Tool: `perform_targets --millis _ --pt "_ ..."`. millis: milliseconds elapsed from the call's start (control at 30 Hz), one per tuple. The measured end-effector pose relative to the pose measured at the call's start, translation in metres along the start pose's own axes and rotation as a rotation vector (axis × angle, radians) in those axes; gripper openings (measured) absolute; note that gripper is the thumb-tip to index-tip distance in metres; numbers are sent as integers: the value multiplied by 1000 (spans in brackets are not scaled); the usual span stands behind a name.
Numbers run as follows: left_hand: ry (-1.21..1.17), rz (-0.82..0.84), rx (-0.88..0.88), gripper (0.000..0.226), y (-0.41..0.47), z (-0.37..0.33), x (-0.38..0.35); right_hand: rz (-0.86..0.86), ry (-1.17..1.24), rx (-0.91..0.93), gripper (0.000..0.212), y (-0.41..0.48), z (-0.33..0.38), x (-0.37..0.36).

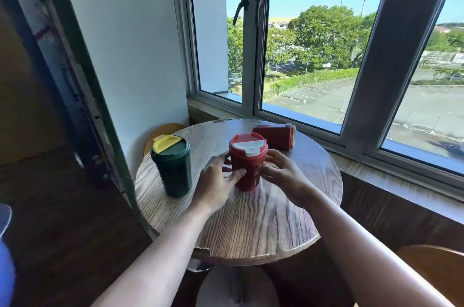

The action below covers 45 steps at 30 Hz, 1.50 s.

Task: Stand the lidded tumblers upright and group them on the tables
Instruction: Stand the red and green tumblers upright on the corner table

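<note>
A red tumbler with a white flip lid (pixel 247 156) stands upright near the middle of the round wooden table (pixel 251 226). My left hand (pixel 217 182) wraps its left side and my right hand (pixel 282 176) wraps its right side; both grip it. A dark green tumbler with a yellow lid (pixel 172 167) stands upright at the table's left. A second red tumbler (pixel 275 134) lies on its side at the far edge, lid pointing right.
A window sill (pixel 376 168) and large window run behind and to the right of the table. A wooden chair seat (pixel 160 133) shows behind the green tumbler, another chair (pixel 437 274) at lower right. A wall edge stands at the left.
</note>
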<state>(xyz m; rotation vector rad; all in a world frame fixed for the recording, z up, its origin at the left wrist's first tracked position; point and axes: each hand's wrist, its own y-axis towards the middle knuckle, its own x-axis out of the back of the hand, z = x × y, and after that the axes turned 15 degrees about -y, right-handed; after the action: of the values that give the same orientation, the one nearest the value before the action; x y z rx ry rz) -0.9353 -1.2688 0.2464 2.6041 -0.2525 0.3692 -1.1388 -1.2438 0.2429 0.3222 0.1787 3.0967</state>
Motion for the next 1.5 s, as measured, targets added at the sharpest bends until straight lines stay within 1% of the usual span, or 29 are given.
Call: perform_targets --millis 233,333,500,600,667,767,833,967,1033,1100,1167,1233,1267,1333,1400,1433,1500 --pt "39 -10 29 54 5 2 -7 23 15 -32 51 10 -9 7" --pt "60 -7 48 57 5 3 -7 21 -12 -29 42 11 -7 7" --pt "54 -9 48 63 3 2 -6 4 -95 -20 37 5 -3 7" --pt "40 -66 46 71 5 -2 -2 -124 -122 18 32 4 5 8" --pt "33 -101 12 69 8 -8 2 -224 -125 49 25 5 14 10" --pt "42 -130 -69 59 13 -28 11 -336 -135 93 10 9 36 7" --pt "29 -142 -135 49 15 -45 20 -409 -156 129 6 10 55 2" --pt "68 -158 -270 35 18 -73 53 -505 -280 195 10 14 92 -17" --pt "118 -138 -293 33 21 -76 75 -525 -335 229 7 17 107 -30" --pt "174 -114 -272 33 24 -73 99 -531 -390 264 6 18 121 -49" --pt "225 -107 -220 33 30 -65 124 -488 -464 301 6 17 132 -71" --pt "229 -74 -109 31 35 -53 148 -415 -537 302 9 16 137 -93" --pt "190 -40 -35 30 37 -47 159 -368 -585 288 12 15 136 -104" --pt "32 55 114 30 36 -35 179 -281 -659 240 15 16 130 -124" --pt "-161 177 239 40 30 -23 192 -211 -703 185 23 18 122 -140" --pt "-208 240 266 51 28 -15 196 -189 -723 154 29 19 117 -148" --pt "-226 370 292 73 24 -2 199 -165 -741 98 36 19 110 -159"
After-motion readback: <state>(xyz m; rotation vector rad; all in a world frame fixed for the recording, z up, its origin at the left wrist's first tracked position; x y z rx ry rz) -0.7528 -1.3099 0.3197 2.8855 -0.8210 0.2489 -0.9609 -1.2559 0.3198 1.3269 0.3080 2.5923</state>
